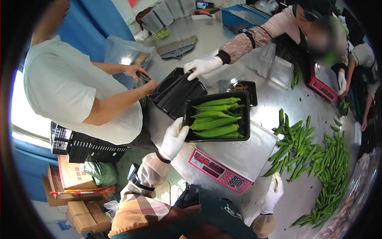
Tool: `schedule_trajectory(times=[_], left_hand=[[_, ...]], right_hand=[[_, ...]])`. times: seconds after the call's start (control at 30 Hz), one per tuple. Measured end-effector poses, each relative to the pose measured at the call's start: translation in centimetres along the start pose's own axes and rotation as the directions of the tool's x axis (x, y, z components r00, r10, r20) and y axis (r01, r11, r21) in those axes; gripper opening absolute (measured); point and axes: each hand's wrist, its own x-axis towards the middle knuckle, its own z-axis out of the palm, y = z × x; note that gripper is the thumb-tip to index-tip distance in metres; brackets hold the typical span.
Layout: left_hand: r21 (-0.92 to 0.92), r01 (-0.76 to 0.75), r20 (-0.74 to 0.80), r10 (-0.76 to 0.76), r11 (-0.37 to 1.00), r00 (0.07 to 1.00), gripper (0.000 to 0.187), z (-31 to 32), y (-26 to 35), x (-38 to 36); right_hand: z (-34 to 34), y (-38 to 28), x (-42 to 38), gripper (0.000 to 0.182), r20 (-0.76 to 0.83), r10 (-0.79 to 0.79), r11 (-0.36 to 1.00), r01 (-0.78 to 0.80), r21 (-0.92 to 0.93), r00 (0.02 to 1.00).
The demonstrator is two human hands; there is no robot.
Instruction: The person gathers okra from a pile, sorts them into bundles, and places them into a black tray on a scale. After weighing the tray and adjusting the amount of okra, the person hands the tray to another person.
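Note:
My left hand [174, 138], in a white glove, grips the left edge of a black tray [245, 134] holding several green okra pods [217, 115]. The tray is held above the left part of a red-framed scale [258, 149]. To the right of the scale, my right hand [273, 193], also gloved, is over the metal table with its fingers drawn together; whether something small is between them I cannot make out. Just above it lies a loose pile of okra [298, 145].
Black empty trays [175, 93] are under a co-worker's gloved hand [203, 67]. Another person stands at the left. A brush [177, 47], clear boxes [281, 72] and a second scale [323, 88] are on the table [175, 159]. Cardboard boxes [81, 215] sit at lower left.

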Motion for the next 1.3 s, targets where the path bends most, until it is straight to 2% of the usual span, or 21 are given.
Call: schedule_trajectory(times=[0.03,0.07,0.13,0.23,0.33,0.37,0.57,0.7,0.83,0.87,0.93,1.0,1.03,1.07,1.13,1.27,1.3], left_hand=[[-0.109,0.023,-0.017,-0.025,0.994,1.0,0.031,-0.6,1.6,0.0],[-0.184,0.149,-0.031,-0.158,0.971,0.987,0.032,-1.2,3.7,-0.2],[-0.228,0.226,-0.052,-0.244,0.947,0.968,0.031,-2.4,5.2,-0.6],[-0.24,0.262,-0.041,-0.279,0.935,0.959,0.03,-4.2,6.0,-1.3],[-0.168,0.203,-0.045,-0.213,0.965,0.976,0.029,-5.4,5.3,-1.7],[-0.166,0.111,-0.029,-0.117,0.98,0.993,0.03,-5.5,4.5,-1.4],[-0.317,0.358,0.018,-0.371,0.879,0.928,0.028,-7.1,6.3,-1.2],[-0.343,0.336,-0.108,-0.392,0.877,0.914,0.028,-8.4,5.8,0.6],[-0.443,0.175,-0.273,-0.319,0.879,0.908,0.03,-9.8,2.8,6.0],[-0.458,0.153,-0.313,-0.32,0.876,0.894,0.028,-10.0,1.7,8.0],[-0.495,0.286,-0.27,-0.458,0.82,0.847,0.051,-11.2,-1.5,13.2],[-0.587,0.167,-0.422,-0.476,0.792,0.771,0.05,-11.5,-7.2,18.9],[-0.58,0.127,-0.518,-0.484,0.805,0.706,0.044,-10.5,-6.6,20.5],[-0.568,0.086,-0.606,-0.487,0.819,0.629,0.038,-9.6,-6.0,22.0],[-0.604,0.11,-0.611,-0.547,0.79,0.572,0.038,-10.2,-8.7,24.9],[-0.61,0.158,-0.617,-0.59,0.776,0.521,0.044,-10.8,-13.4,28.1],[-0.603,0.187,-0.61,-0.599,0.776,0.518,0.046,-11.0,-14.2,28.4]], right_hand=[[-0.1,0.8,-0.4,0.026,-0.007,0.029,0.999,-0.029,0.019,1.0],[-0.1,1.1,-0.7,0.026,-0.014,0.06,0.997,-0.06,0.039,0.998],[-0.2,1.2,-1.3,0.025,0.013,0.102,0.994,-0.103,0.049,0.995],[-0.1,0.5,-1.6,0.025,0.053,0.148,0.987,-0.151,0.063,0.988],[0.4,0.6,-1.7,0.027,0.082,0.122,0.982,-0.132,0.132,0.989],[0.6,0.3,-1.6,0.027,0.091,0.119,0.982,-0.131,0.135,0.989],[1.1,0.2,-1.6,0.027,0.096,0.112,0.981,-0.125,0.145,0.989],[0.8,0.6,-1.9,0.027,0.094,0.114,0.981,-0.127,0.147,0.989],[0.9,1.0,-1.8,0.028,0.13,0.107,0.988,-0.12,0.1,0.986],[1.1,1.0,-1.8,0.027,0.123,0.117,0.984,-0.132,0.116,0.985],[1.7,0.8,-1.8,0.025,0.106,0.137,0.977,-0.152,0.151,0.985],[2.2,-2.0,-1.7,0.025,0.092,0.217,0.965,-0.228,0.133,0.972],[2.3,-3.2,-1.5,0.024,0.087,0.254,0.956,-0.263,0.126,0.963],[2.3,-3.3,-1.3,0.024,0.087,0.22,0.97,-0.227,0.087,0.972],[1.9,-2.9,-1.1,0.024,0.095,0.149,0.989,-0.15,0.007,0.984],[1.9,-7.1,-1.1,0.026,0.09,0.341,0.939,-0.344,0.017,0.936],[2.1,-7.3,-1.1,0.026,0.087,0.338,0.941,-0.34,0.002,0.937]])
